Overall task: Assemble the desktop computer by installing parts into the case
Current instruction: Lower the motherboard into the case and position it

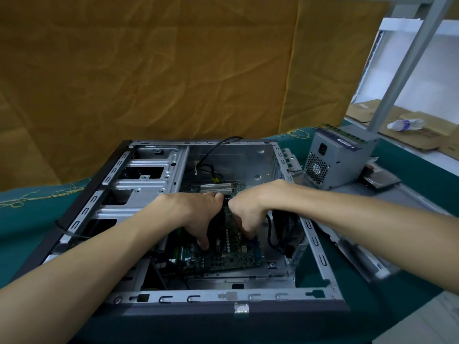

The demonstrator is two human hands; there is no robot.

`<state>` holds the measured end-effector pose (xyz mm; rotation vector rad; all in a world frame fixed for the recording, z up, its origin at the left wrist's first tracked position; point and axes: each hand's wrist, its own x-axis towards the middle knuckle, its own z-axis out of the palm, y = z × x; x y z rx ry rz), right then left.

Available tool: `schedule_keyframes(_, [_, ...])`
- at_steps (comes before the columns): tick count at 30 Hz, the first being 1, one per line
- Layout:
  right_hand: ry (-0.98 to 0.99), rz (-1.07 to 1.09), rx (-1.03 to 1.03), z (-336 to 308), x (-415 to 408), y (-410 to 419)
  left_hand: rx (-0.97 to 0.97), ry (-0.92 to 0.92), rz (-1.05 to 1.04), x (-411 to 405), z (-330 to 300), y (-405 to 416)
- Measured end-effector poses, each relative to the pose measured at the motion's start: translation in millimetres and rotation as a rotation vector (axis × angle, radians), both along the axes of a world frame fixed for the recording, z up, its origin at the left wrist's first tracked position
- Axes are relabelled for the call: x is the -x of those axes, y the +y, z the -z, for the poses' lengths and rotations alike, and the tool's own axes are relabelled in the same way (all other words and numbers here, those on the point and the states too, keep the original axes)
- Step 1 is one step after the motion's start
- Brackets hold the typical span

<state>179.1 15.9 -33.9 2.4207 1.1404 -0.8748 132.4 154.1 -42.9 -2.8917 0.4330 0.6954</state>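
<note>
Grey sheet-metal case (315, 234) lies open on our green cloth (22, 232), holding a green motherboard (231, 254) studded with small parts. Our left hand (196, 214) and right hand (246, 212) curl over a dark part at the board's middle; we cannot tell the grip. A boxy perforated power supply (335, 162) stands beside the case.
</note>
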Motion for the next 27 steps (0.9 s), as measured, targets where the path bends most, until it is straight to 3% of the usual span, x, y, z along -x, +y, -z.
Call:
schedule_keyframes(9, [0.044,0.074,0.023,4,1,-1,-0.016,0.009,0.002,0,-1,-2])
schedule_keyframes(27, [0.004,0.012,0.01,9,14,-7,-0.023,-0.005,0.017,2,-1,-3])
